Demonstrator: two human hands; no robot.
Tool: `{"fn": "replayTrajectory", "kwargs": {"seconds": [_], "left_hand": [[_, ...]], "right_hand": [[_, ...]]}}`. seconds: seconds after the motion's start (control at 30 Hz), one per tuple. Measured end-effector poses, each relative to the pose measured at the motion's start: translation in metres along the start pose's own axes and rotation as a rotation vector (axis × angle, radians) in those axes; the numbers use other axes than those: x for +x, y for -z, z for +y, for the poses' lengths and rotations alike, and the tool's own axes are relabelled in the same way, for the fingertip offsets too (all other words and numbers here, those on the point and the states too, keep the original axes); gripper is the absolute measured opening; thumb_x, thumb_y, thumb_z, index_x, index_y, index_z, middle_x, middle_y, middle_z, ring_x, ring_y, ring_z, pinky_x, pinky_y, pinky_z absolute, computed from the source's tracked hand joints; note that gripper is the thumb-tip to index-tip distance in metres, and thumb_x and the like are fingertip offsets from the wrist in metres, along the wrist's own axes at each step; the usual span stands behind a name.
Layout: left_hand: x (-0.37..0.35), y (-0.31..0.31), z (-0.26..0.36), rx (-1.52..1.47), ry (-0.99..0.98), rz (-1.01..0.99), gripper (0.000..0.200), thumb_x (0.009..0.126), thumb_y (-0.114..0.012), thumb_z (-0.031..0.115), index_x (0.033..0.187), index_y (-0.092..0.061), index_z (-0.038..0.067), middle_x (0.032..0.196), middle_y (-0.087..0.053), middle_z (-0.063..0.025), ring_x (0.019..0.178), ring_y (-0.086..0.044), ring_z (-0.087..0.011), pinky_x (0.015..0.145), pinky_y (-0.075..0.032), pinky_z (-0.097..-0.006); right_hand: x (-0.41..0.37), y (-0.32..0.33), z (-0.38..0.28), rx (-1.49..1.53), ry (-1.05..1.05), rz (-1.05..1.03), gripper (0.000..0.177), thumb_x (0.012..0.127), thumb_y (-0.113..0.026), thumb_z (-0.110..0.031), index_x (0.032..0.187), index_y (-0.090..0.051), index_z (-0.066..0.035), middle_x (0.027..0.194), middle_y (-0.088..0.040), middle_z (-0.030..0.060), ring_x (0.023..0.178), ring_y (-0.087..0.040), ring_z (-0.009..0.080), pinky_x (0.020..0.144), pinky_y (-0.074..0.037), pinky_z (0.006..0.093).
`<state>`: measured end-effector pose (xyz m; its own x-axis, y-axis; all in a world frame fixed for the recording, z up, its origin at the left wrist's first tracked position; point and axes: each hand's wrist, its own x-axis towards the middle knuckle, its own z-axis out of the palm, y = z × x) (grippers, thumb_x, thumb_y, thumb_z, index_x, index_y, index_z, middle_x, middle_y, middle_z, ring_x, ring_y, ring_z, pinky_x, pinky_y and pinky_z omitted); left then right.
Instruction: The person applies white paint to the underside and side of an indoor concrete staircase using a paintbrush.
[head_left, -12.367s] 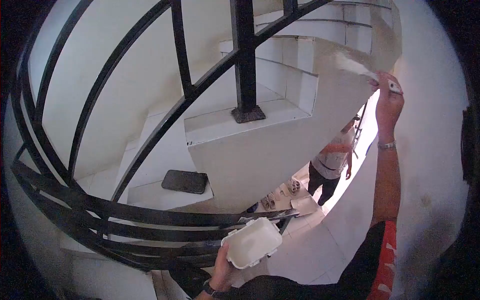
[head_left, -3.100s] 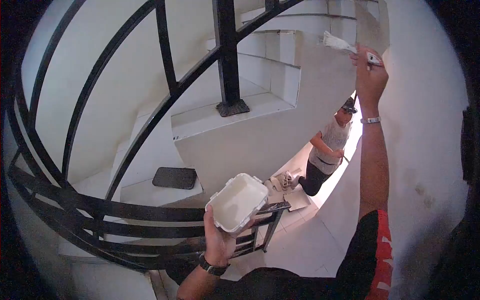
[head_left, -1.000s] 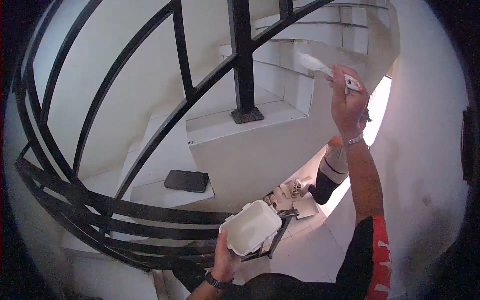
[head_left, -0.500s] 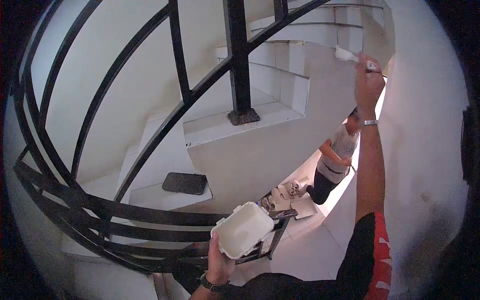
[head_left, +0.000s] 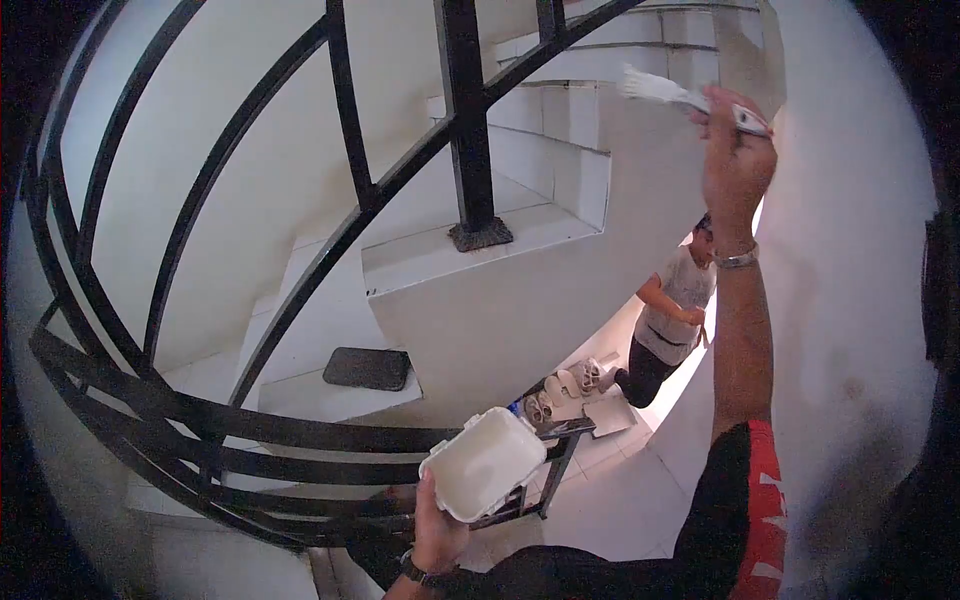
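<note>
My left hand [head_left: 440, 525] grips a white plastic tub [head_left: 487, 466] by its near left edge, thumb over the rim. The tub's open side faces me, and its inside is white. Raised at the upper right, my right hand [head_left: 738, 150] is closed around the handle of a paintbrush [head_left: 665, 90]. White bristles point left, in front of the pale stair side wall [head_left: 560, 270]. They overlap the wall and steps in this view.
A black metal railing [head_left: 300, 432] curves across the left and below. White tiled steps [head_left: 480, 235] rise behind it, with a dark mat [head_left: 366, 368] on one. Below right, a person [head_left: 668, 320] stands near several shoes [head_left: 565, 385]. A white wall [head_left: 850, 300] is at right.
My right hand has turned, and the brush's bristles have swung left and slightly up. The left hand and tub stay nearly in place.
</note>
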<state>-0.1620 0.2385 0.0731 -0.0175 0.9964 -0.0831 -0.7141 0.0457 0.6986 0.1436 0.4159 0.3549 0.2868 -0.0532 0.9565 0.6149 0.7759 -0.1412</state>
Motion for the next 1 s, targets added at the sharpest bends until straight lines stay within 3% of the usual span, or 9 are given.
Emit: {"fn": "replayTrajectory", "kwargs": {"seconds": [0.13, 0.17, 0.3, 0.37, 0.5, 0.57, 0.77, 0.83, 1.0], "left_hand": [[-0.004, -0.009, 0.006, 0.028, -0.025, -0.013, 0.053, 0.096, -0.036, 0.044, 0.134, -0.035, 0.007, 0.131, -0.046, -0.0123, 0.119, -0.049, -0.0282, 0.097, -0.043, -0.0441], [-0.004, -0.008, 0.006, 0.032, -0.007, -0.007, 0.053, 0.096, -0.036, 0.044, 0.134, -0.035, 0.007, 0.132, -0.046, -0.0121, 0.119, -0.049, -0.0281, 0.097, -0.043, -0.0440], [-0.002, -0.001, 0.000, 0.052, -0.023, -0.017, 0.053, 0.096, -0.036, 0.044, 0.135, -0.034, 0.007, 0.132, -0.046, -0.0120, 0.118, -0.050, -0.0284, 0.097, -0.043, -0.0443], [0.002, 0.009, -0.004, 0.034, -0.008, -0.026, 0.054, 0.096, -0.035, 0.045, 0.135, -0.033, 0.008, 0.132, -0.046, -0.0121, 0.118, -0.050, -0.0288, 0.097, -0.043, -0.0445], [-0.001, -0.001, 0.001, 0.069, -0.007, -0.019, 0.054, 0.096, -0.035, 0.044, 0.136, -0.033, 0.008, 0.132, -0.046, -0.0123, 0.118, -0.049, -0.0288, 0.098, -0.043, -0.0446], [0.000, 0.003, -0.002, 0.031, 0.006, -0.025, 0.053, 0.096, -0.035, 0.044, 0.135, -0.034, 0.008, 0.132, -0.046, -0.0123, 0.119, -0.049, -0.0287, 0.098, -0.042, -0.0445], [-0.006, -0.006, -0.002, 0.018, -0.051, 0.002, 0.053, 0.096, -0.035, 0.043, 0.136, -0.034, 0.008, 0.133, -0.046, -0.0116, 0.119, -0.049, -0.0288, 0.099, -0.042, -0.0447], [-0.005, -0.007, -0.002, 0.029, -0.052, -0.009, 0.053, 0.096, -0.035, 0.043, 0.136, -0.034, 0.008, 0.132, -0.046, -0.0115, 0.119, -0.049, -0.0287, 0.099, -0.041, -0.0447], [-0.007, -0.006, 0.000, 0.044, -0.029, 0.011, 0.053, 0.096, -0.035, 0.043, 0.136, -0.033, 0.007, 0.133, -0.045, -0.0119, 0.120, -0.048, -0.0288, 0.100, -0.041, -0.0443]], "right_hand": [[-0.008, 0.023, 0.027, -0.176, -0.096, 0.022, 0.027, 0.091, -0.057, -0.026, 0.095, -0.065, -0.001, 0.087, -0.067, 0.0100, 0.074, -0.063, 0.0144, 0.068, -0.049, 0.0295], [-0.013, 0.025, 0.034, -0.221, 0.011, 0.024, 0.024, 0.091, -0.058, -0.026, 0.095, -0.065, -0.002, 0.086, -0.066, 0.0111, 0.078, -0.063, 0.0182, 0.068, -0.048, 0.0311], [-0.037, 0.003, 0.039, -0.275, 0.118, -0.066, 0.017, 0.086, -0.064, -0.020, 0.093, -0.065, -0.005, 0.087, -0.065, 0.0119, 0.080, -0.061, 0.0268, 0.072, -0.047, 0.0354], [-0.054, -0.020, 0.021, -0.237, 0.317, -0.078, 0.014, 0.083, -0.066, -0.016, 0.092, -0.065, -0.006, 0.087, -0.065, 0.0098, 0.080, -0.060, 0.0262, 0.071, -0.047, 0.0358], [-0.071, -0.025, -0.019, -0.009, 0.263, -0.201, 0.013, 0.087, -0.062, -0.013, 0.093, -0.065, -0.002, 0.089, -0.064, 0.0090, 0.080, -0.061, 0.0156, 0.071, -0.048, 0.0292], [-0.071, -0.020, -0.022, -0.001, 0.224, -0.158, 0.012, 0.083, -0.066, -0.013, 0.092, -0.065, -0.006, 0.088, -0.065, 0.0093, 0.079, -0.060, 0.0243, 0.072, -0.048, 0.0329], [-0.028, 0.033, 0.045, -0.155, 0.041, 0.044, 0.021, 0.089, -0.060, -0.023, 0.094, -0.064, -0.002, 0.091, -0.066, 0.0106, 0.079, -0.064, 0.0216, 0.071, -0.050, 0.0308], [-0.010, 0.036, 0.057, -0.359, -0.003, 0.069, 0.025, 0.090, -0.059, -0.026, 0.094, -0.064, -0.002, 0.089, -0.066, 0.0123, 0.078, -0.064, 0.0252, 0.069, -0.050, 0.0339], [-0.006, 0.005, 0.063, -0.445, 0.152, -0.016, 0.020, 0.086, -0.061, -0.024, 0.090, -0.063, -0.005, 0.083, -0.063, 0.0145, 0.077, -0.060, 0.0335, 0.070, -0.047, 0.0414]]}}
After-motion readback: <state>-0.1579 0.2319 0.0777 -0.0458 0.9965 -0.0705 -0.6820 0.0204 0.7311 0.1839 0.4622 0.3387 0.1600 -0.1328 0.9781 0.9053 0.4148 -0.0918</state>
